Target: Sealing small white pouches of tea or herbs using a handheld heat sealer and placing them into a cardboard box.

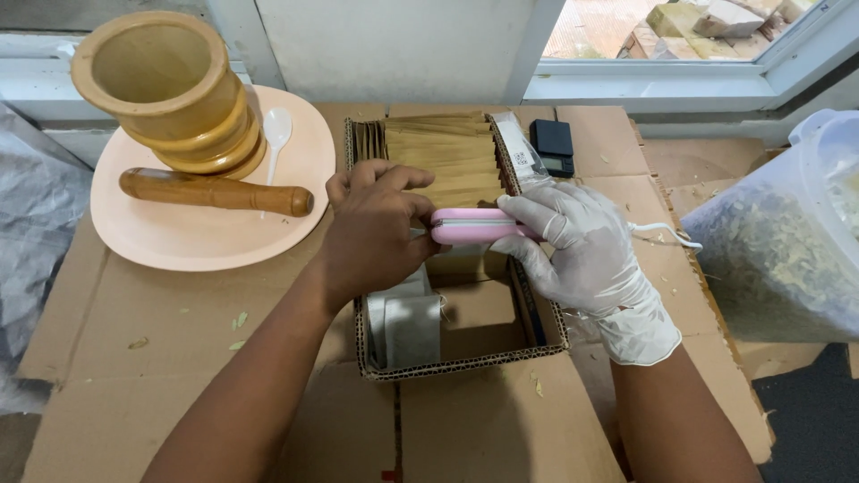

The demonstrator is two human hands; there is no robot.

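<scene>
Leftmost, a wooden mortar (165,89) and pestle (215,191) sit on a peach plate (179,241). Next, the bare left hand (376,228) and gloved right hand (582,250) both grip a pink handheld sealer (472,225) above an open cardboard box (465,367) of tan packets (443,152). Far right stands a plastic bag of dried leaves (778,259).

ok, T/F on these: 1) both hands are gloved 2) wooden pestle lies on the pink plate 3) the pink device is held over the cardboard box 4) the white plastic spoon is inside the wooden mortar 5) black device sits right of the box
1) False: only the right hand wears a white glove; the left hand is bare.
2) True: brown wooden pestle, round pink plate.
3) True: oblong pink handheld device, shallow corrugated cardboard box.
4) False: white plastic spoon lies on the plate beside the turned wooden mortar.
5) True: small black device.
</scene>
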